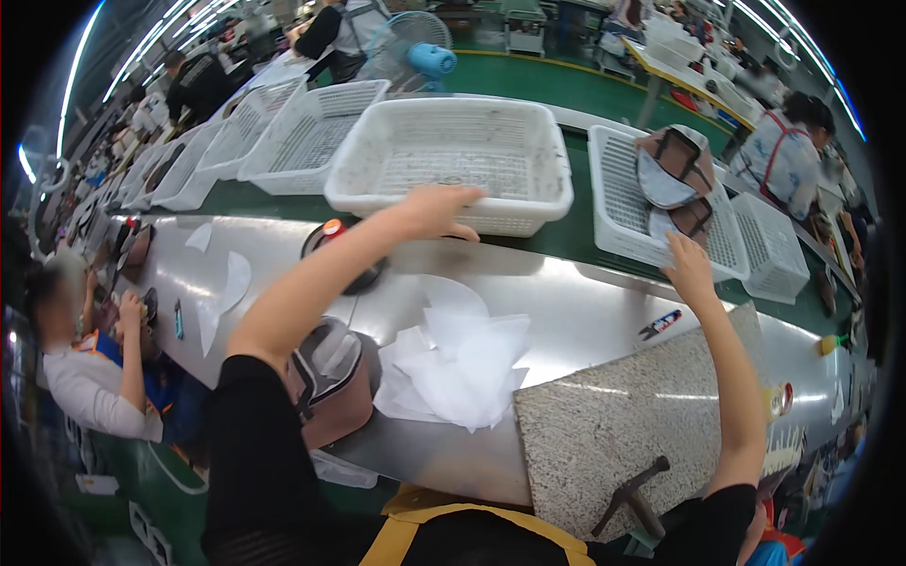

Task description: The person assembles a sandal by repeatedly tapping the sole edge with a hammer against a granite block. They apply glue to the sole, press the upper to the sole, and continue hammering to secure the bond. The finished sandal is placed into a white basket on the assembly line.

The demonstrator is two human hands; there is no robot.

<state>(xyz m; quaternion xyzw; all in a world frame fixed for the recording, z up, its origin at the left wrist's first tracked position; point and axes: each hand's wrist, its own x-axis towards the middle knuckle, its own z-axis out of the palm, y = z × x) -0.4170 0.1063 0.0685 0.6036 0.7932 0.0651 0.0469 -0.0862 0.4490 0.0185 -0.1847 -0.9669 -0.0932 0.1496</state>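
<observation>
Steel bench (585, 283) below; beyond, a middle basket (528, 215), and a right basket (625, 238) holding brown bags (696, 172). Left hand (436, 212) lies over one rim, thumb parted from fingers; right hand (692, 269), fingers narrow, meets the other, grip unclear. Seemingly basket handling; moving either calls for firmer rim holds.

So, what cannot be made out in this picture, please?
All in the head view:
Black round object: partly hidden behind the left forearm.
White sheets: upper ones cover the lower.
Right basket: floor partly hidden under brown pieces.
Right hand: its back hides whether it grips that basket.
Person beside the blue fan: cut off by the top edge.
</observation>
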